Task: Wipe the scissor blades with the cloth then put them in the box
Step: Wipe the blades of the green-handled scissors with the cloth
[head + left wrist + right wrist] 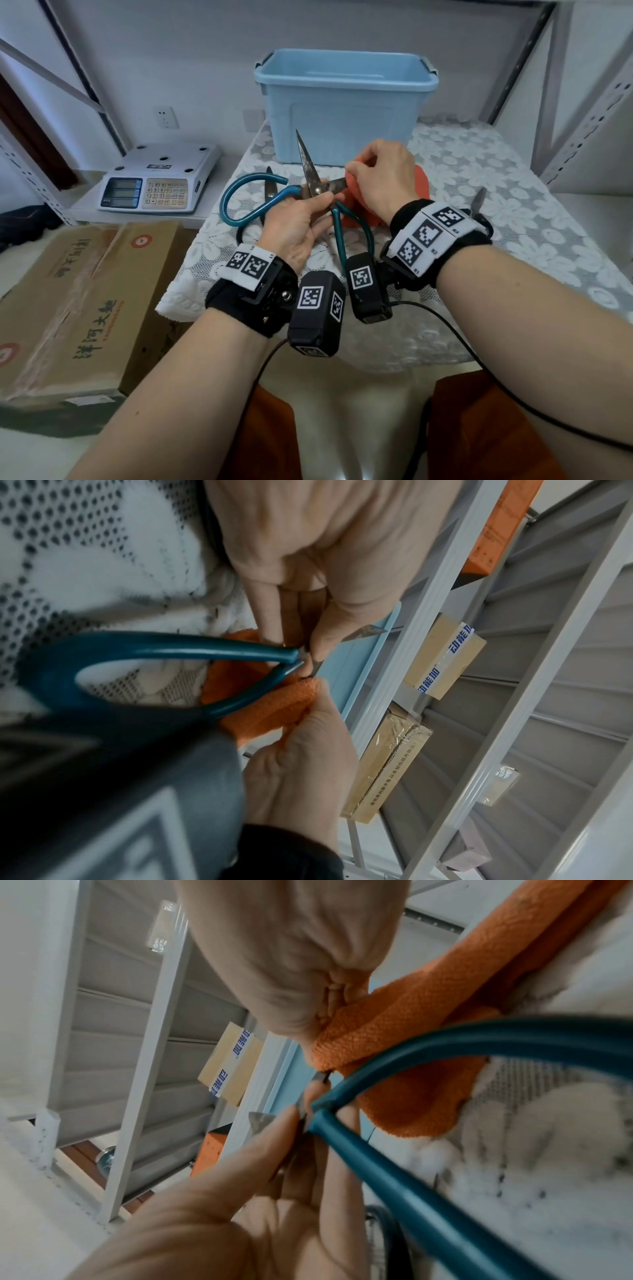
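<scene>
Large scissors point(309, 168) with teal loop handles point(154, 647) are held spread above the lace-covered table. One rusty blade points up and the other points right. My left hand point(320, 202) pinches them at the pivot, thumb on top. My right hand point(354, 173) grips an orange cloth point(422, 181) folded round the right-pointing blade, whose tip is hidden inside it. In the right wrist view the cloth point(411, 1020) is bunched in the fingers just above the teal handle point(445, 1042). The light-blue box point(342, 113) stands open behind the hands.
A second pair of scissors with dark handles point(269, 186) lies left of the held pair; another blade point(478, 202) shows behind my right wrist. A digital scale point(161, 181) and a cardboard carton point(78, 301) sit left of the table point(496, 164). Grey shelf posts flank it.
</scene>
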